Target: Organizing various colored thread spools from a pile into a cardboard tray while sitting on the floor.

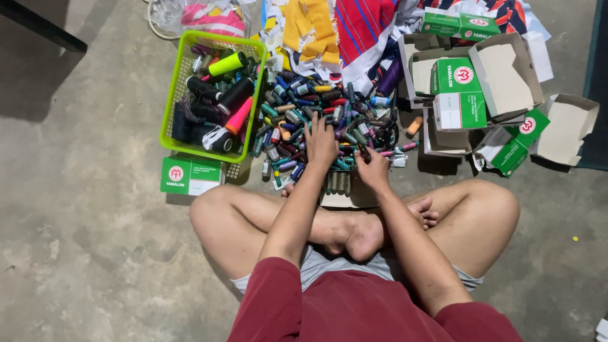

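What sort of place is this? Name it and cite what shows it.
Probably a home sewing or tailoring workspace, set up on a bare concrete floor. The signs: a pile of small thread spools, a green basket of larger thread cones, and cut fabric pieces beside opened green-and-white boxes.

The floor (pixel 82 190) is bare concrete, matt, rough and blotchy. The basket (pixel 172 104) is glossy lime-green plastic with mesh walls. The small thread spools (pixel 297 101) look like wound thread with a slight sheen (their cores cannot be made out). The boxes (pixel 459 92) are smooth printed cardboard, plain matt inside. The fabric pieces (pixel 354 25) are soft woven cloth.
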